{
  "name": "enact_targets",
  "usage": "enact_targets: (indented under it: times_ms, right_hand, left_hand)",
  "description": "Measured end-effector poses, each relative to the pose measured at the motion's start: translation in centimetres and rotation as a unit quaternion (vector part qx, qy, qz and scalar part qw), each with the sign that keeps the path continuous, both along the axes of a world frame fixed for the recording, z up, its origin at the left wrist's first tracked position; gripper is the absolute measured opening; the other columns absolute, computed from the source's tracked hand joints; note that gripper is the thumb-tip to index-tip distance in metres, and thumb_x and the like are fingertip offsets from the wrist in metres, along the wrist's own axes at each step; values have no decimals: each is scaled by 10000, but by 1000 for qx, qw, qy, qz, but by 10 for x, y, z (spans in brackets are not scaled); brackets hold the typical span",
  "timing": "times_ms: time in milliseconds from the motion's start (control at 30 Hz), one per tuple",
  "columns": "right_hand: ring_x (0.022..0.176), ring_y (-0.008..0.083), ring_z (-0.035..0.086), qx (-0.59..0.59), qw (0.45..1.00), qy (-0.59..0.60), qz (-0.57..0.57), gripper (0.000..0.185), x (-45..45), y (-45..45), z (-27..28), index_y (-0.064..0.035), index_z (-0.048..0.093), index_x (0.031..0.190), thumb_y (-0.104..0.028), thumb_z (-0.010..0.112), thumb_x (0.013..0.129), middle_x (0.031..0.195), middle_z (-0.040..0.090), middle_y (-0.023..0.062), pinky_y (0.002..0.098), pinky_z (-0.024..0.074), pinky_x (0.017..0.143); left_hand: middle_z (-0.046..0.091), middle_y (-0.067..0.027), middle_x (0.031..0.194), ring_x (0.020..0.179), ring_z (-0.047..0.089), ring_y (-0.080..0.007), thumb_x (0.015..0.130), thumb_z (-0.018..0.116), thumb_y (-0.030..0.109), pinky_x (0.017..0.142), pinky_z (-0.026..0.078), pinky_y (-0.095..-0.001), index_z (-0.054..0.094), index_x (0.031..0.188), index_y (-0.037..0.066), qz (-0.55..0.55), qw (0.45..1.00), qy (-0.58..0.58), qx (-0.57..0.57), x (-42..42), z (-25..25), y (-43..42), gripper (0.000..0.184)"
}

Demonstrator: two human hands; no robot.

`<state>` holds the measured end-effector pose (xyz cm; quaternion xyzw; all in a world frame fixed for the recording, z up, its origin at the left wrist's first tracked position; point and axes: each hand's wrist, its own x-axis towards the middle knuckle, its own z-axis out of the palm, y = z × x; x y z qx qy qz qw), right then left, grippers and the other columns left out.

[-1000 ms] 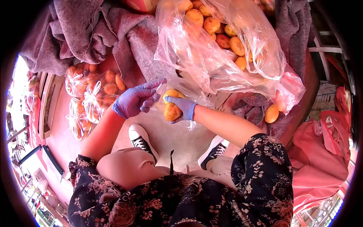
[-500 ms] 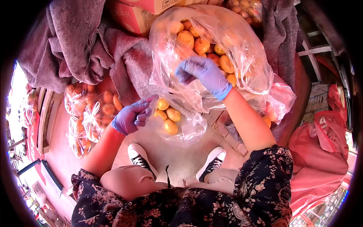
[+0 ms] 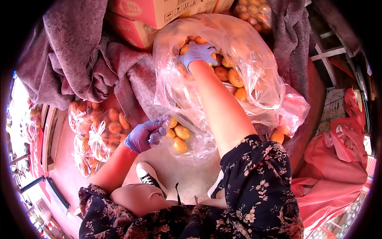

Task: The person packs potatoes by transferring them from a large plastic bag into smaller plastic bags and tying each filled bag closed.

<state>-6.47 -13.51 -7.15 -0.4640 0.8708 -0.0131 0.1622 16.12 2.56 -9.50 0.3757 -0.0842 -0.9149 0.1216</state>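
My left hand [image 3: 146, 134], in a blue-purple glove, pinches the edge of a small clear bag [image 3: 199, 144] at the centre. Several yellow potatoes [image 3: 182, 132] lie inside that bag. My right hand [image 3: 199, 55], gloved too, reaches into the mouth of a large clear bag [image 3: 262, 67] full of potatoes. Its fingers are spread over the potatoes at the upper left of the opening, and the fingertips are partly hidden among them.
Tied bags of potatoes [image 3: 113, 127] rest on the left. Cardboard boxes [image 3: 159, 12] stand behind the large bag. Grey blankets [image 3: 75, 51] drape the upper left. A loose potato [image 3: 277, 136] lies right of centre, and red cloth [image 3: 334, 159] hangs at the right.
My right hand let the potatoes go into the small bag, then moved up and forward into the large bag. My left hand keeps hold of the small bag's edge. The view has shifted.
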Motion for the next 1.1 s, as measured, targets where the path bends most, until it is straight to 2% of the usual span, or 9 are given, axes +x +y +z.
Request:
enact_targets:
  times_ms: [167, 400, 633, 733, 767, 867, 900, 1000, 1100]
  right_hand:
    - [1236, 425, 262, -62, 996, -27, 58, 813, -18, 20, 4, -249, 396, 1288, -526, 716, 593, 1351, 274, 218, 520, 383, 924]
    - [1178, 461, 311, -65, 994, -83, -17, 850, -23, 16, -17, -194, 378, 1293, -497, 743, 587, 1353, 249, 223, 448, 441, 901]
    - [1126, 332, 432, -55, 994, -89, -26, 861, -29, 26, -10, -150, 450, 1260, -526, 745, 544, 1240, 384, 207, 354, 455, 890]
    - [1087, 329, 476, -77, 992, -101, -4, 877, -46, 25, -22, -150, 464, 1251, -528, 750, 513, 1247, 372, 199, 343, 453, 893]
    - [1060, 307, 504, -123, 982, -139, -27, 864, -53, 28, -29, -133, 478, 1236, -487, 770, 504, 1221, 426, 208, 339, 450, 897]
    - [1064, 282, 517, -268, 913, -305, 34, 809, -82, 38, -50, -76, 476, 1221, -430, 772, 556, 1179, 497, 197, 328, 468, 868]
    - [1071, 277, 524, -308, 807, -497, 78, 747, -91, 45, -53, -27, 452, 1223, -379, 749, 635, 1158, 541, 172, 360, 474, 870]
    - [1126, 282, 499, -301, 636, -710, -9, 703, -105, 82, -33, -17, 424, 1236, -369, 713, 701, 1218, 506, 153, 415, 472, 886]
    - [1164, 281, 475, -148, 468, -871, 31, 723, -118, 121, 0, -40, 390, 1272, -375, 703, 714, 1265, 473, 142, 483, 422, 941]
  left_hand:
    - [478, 34, 670, 469, 350, -27, 927, 450, 216, 425, 277, -163, 521, 1190, 128, -10, 1000, 4, -10, 4, 3, 0, 286]
    - [475, 28, 675, 481, 365, -38, 934, 428, 234, 432, 288, -170, 503, 1209, 96, -23, 999, 26, -17, 6, 3, 6, 317]
    - [528, -9, 811, 570, 429, -69, 872, 543, 163, 531, 381, -199, 479, 1241, 50, -100, 985, -49, -134, -3, 33, 21, 392]
    - [541, -11, 864, 633, 456, -76, 842, 583, 127, 605, 411, -215, 466, 1249, 33, -104, 982, 14, -156, 4, 30, 26, 434]
    - [541, -9, 884, 651, 461, -77, 845, 575, 126, 636, 410, -222, 464, 1249, 36, -89, 985, 24, -142, 7, 27, 27, 428]
    - [539, -9, 895, 639, 453, -75, 843, 571, 117, 631, 404, -221, 464, 1245, 40, -44, 989, -8, -140, 8, 28, 29, 423]
    - [541, -10, 901, 642, 458, -75, 836, 568, 103, 631, 404, -221, 468, 1239, 43, -33, 992, 7, -125, 8, 32, 27, 420]
    - [544, -11, 905, 655, 475, -82, 832, 563, 92, 642, 419, -226, 456, 1250, 41, -16, 992, 12, -124, 12, 31, 27, 434]
    - [567, 13, 898, 677, 498, -72, 840, 563, 84, 624, 424, -209, 472, 1237, 33, -3, 989, 11, -147, 14, 33, 24, 411]
